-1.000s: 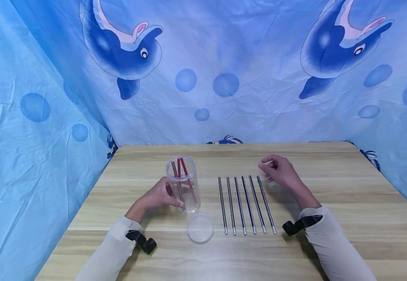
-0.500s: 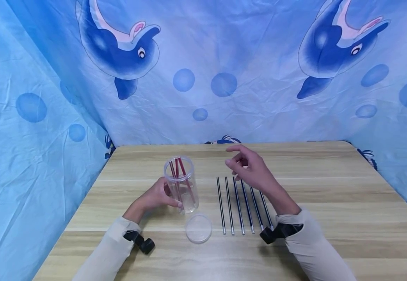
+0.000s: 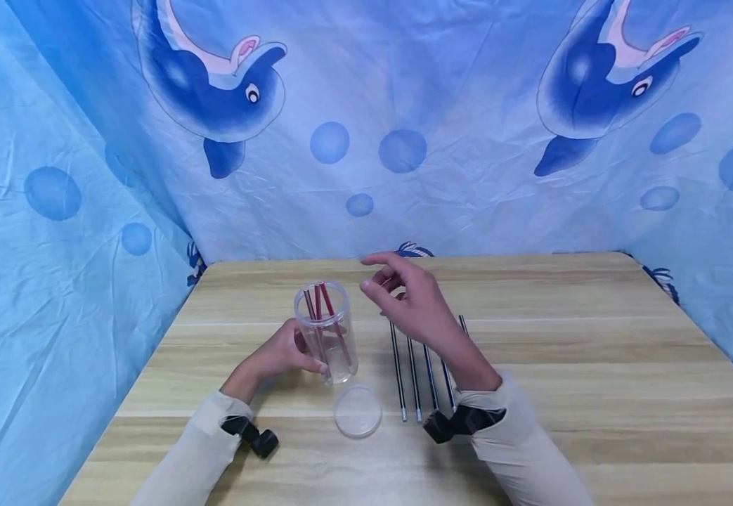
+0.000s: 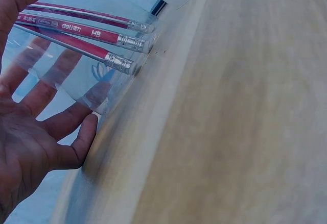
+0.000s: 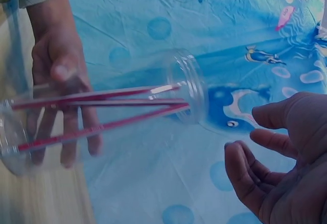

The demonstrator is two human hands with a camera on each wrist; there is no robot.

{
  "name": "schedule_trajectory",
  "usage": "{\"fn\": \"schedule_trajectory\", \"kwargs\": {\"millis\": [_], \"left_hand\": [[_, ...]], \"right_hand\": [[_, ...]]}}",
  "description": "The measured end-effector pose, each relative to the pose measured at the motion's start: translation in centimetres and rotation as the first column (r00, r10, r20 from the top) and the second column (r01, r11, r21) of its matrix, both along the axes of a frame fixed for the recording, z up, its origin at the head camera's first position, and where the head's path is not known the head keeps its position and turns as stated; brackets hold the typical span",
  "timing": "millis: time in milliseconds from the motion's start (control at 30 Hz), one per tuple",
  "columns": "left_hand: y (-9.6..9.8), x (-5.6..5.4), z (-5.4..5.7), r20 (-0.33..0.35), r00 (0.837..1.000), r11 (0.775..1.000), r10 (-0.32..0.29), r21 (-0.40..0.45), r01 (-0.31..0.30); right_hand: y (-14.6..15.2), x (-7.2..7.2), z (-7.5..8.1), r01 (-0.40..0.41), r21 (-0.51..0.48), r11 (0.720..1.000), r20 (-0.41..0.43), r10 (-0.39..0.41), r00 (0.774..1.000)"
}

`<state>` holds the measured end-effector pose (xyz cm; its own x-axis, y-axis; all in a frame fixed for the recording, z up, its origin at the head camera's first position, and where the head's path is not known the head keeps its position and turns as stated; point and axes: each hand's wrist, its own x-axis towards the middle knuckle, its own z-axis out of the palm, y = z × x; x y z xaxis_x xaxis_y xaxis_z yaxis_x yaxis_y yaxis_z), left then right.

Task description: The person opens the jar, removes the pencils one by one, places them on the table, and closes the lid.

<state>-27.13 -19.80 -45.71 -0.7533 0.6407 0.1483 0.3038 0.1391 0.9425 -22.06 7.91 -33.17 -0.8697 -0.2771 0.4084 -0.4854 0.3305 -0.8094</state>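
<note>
Head view: left of centre, the left hand (image 3: 277, 353) had its grip curled round an upright clear jar (image 3: 350, 355) holding three red pencils (image 3: 318, 303); a round clear lid (image 3: 358, 413) lay just below it on the wooden surface (image 3: 594, 393). At centre, the right hand (image 3: 413, 299) hung above a row of dark pencils (image 3: 413, 379), its grip relaxed and parted. Left wrist view: the red pencils stood eraser-end down, upper left. Right wrist view: the right hand, lower right, was apart from the jar, at left.
</note>
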Motion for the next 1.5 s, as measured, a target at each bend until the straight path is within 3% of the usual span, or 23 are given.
{"fn": "schedule_trajectory", "kwargs": {"millis": [133, 300, 567, 767, 1033, 1167, 1500], "left_hand": [[-0.2, 0.2, 0.0, 0.0, 1.0, 1.0, 0.009, 0.009, -0.009], [0.1, 0.3, 0.3, 0.008, 1.0, 1.0, 0.025, -0.004, -0.025], [0.7, -0.1, 0.3, -0.009, 0.998, 0.997, 0.056, -0.06, -0.056], [0.6, -0.2, 0.1, 0.009, 0.999, 0.998, 0.046, -0.035, -0.046], [0.0, 0.1, -0.2, -0.004, 0.998, 0.996, 0.067, -0.051, -0.067], [-0.1, 0.1, -0.2, 0.004, 0.999, 0.998, 0.043, -0.038, -0.043], [0.0, -0.2, 0.2, 0.043, 0.999, 1.0, 0.001, 0.007, -0.001]], "right_hand": [[-2.1, 0.4, -0.1, 0.042, 0.081, 0.996, -0.008, -0.042, 0.999], [-4.3, 0.6, -0.5, 0.105, 0.202, 0.974, -0.093, -0.088, 0.992], [-6.1, 0.2, -0.8, 0.198, 0.282, 0.939, -0.167, -0.155, 0.974], [-6.2, 0.0, -1.3, 0.224, 0.268, 0.937, -0.226, -0.165, 0.96], [-6.7, 0.2, -1.5, 0.242, 0.24, 0.94, -0.24, -0.184, 0.953], [-7.0, 0.3, -1.4, 0.253, 0.203, 0.946, -0.21, -0.211, 0.955], [-7.2, 0.0, -1.1, 0.196, 0.053, 0.979, -0.01, -0.196, 0.981]]}}
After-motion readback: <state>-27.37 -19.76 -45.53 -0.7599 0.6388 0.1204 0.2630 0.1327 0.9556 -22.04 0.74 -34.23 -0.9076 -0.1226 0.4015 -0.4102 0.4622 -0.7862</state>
